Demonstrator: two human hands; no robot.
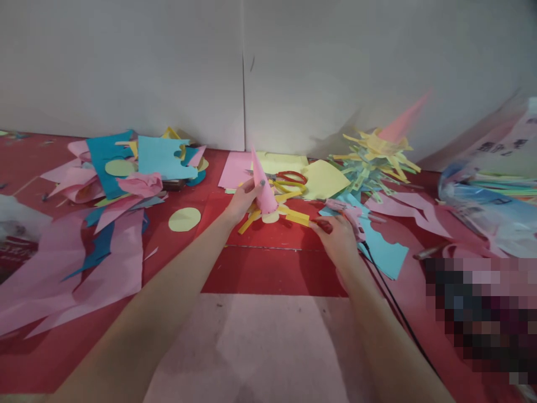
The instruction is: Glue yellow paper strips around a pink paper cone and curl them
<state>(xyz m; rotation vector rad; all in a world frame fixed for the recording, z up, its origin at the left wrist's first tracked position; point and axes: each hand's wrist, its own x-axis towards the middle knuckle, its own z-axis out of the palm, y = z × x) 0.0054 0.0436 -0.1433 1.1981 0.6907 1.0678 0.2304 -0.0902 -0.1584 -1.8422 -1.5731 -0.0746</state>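
A pink paper cone [263, 187] stands tilted on the red surface, with yellow paper strips fanning out around its base. My left hand [242, 202] is closed on the cone's left side, thumb and fingers pressed to the paper. To the right of the base, my right hand [339, 239] pinches the outer end of a yellow paper strip [296, 216]. Just beside that hand lies a pink glue gun [352, 217] with a black cord. Red-handled scissors [291, 178] rest behind the cone on pale yellow paper.
Pink and blue paper scraps [111, 246] cover the left side, near a pale yellow paper disc [184, 219]. At the back right stands a heap of finished-looking cones with strips [377, 148]. Blue sheets [388, 252] and a clear plastic bag [490, 179] lie right. A wall [168, 67] closes the back.
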